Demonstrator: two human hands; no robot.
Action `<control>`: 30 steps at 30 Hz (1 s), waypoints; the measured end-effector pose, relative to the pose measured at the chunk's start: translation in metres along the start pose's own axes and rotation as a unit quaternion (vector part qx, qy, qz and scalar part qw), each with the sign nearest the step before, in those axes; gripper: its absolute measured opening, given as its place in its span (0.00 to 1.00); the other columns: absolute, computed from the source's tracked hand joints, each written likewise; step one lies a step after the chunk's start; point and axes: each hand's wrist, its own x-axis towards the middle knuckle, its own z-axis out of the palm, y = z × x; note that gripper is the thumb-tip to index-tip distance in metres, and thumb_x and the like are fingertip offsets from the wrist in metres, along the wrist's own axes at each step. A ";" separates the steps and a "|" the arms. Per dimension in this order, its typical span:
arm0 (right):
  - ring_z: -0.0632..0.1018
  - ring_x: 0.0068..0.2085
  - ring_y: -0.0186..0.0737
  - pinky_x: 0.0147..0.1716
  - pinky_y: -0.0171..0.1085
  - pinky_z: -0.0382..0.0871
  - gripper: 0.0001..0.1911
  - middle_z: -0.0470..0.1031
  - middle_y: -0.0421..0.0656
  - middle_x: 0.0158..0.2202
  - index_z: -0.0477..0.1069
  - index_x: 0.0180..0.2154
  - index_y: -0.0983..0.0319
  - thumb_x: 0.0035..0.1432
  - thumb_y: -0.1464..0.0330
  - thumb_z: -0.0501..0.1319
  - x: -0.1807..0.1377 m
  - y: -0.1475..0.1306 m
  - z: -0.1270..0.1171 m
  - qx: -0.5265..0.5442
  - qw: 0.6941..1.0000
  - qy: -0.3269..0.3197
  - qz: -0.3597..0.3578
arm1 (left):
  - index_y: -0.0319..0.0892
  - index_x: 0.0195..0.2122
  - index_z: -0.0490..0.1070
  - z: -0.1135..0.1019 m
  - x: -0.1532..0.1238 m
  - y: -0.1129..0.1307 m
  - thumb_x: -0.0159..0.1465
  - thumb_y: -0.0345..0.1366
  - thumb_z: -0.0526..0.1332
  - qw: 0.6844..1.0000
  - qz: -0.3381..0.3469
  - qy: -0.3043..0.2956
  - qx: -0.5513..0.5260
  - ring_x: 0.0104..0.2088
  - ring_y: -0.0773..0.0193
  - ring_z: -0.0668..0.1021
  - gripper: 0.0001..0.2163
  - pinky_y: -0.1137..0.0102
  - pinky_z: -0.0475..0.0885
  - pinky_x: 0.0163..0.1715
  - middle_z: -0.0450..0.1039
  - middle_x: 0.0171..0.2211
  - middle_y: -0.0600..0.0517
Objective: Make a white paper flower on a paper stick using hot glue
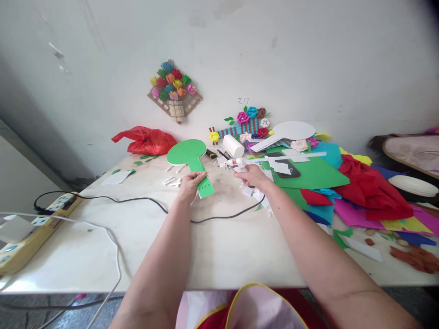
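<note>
My left hand [190, 183] is closed on the handle end of a green paddle-shaped foam cutout [188, 154] that lies on the white table [219, 256]. My right hand [251, 175] is wrapped round a white glue gun [234, 163] whose nozzle points left, toward the cutout's handle. The gun's black cord [144, 200] trails across the table to the left. Small white stick pieces [171, 181] lie just left of my left hand.
A yellow power strip [30, 228] sits at the left edge. A red plastic bag [146, 140] lies by the wall. Coloured foam sheets [343, 187], a white paddle cutout [286, 132], a white roll [233, 145] and paper flowers [248, 119] crowd the right.
</note>
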 end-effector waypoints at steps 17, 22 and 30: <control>0.60 0.14 0.24 0.13 0.29 0.53 0.15 0.71 0.40 0.20 0.68 0.25 0.67 0.42 0.61 0.65 -0.015 -0.017 -0.007 0.125 0.982 -0.126 -0.063 | 0.36 0.23 0.72 0.002 -0.002 0.002 0.39 0.39 0.72 0.999 -0.046 -0.001 -0.022 0.17 0.72 0.69 0.15 0.75 0.64 0.19 0.69 0.18 0.55; 0.62 0.15 0.25 0.14 0.29 0.56 0.15 0.71 0.40 0.19 0.70 0.26 0.67 0.42 0.61 0.65 -0.014 -0.017 -0.003 0.101 0.986 -0.114 -0.067 | 0.36 0.24 0.72 0.002 -0.002 0.002 0.40 0.39 0.71 0.998 -0.062 -0.003 -0.026 0.17 0.71 0.70 0.14 0.75 0.65 0.19 0.70 0.18 0.55; 0.66 0.19 0.29 0.16 0.29 0.59 0.14 0.70 0.39 0.19 0.71 0.27 0.67 0.40 0.62 0.65 -0.013 -0.019 0.002 0.071 0.990 -0.091 -0.080 | 0.36 0.22 0.72 0.005 -0.003 0.003 0.38 0.39 0.72 0.996 -0.080 0.002 -0.031 0.17 0.71 0.70 0.15 0.75 0.65 0.18 0.69 0.17 0.54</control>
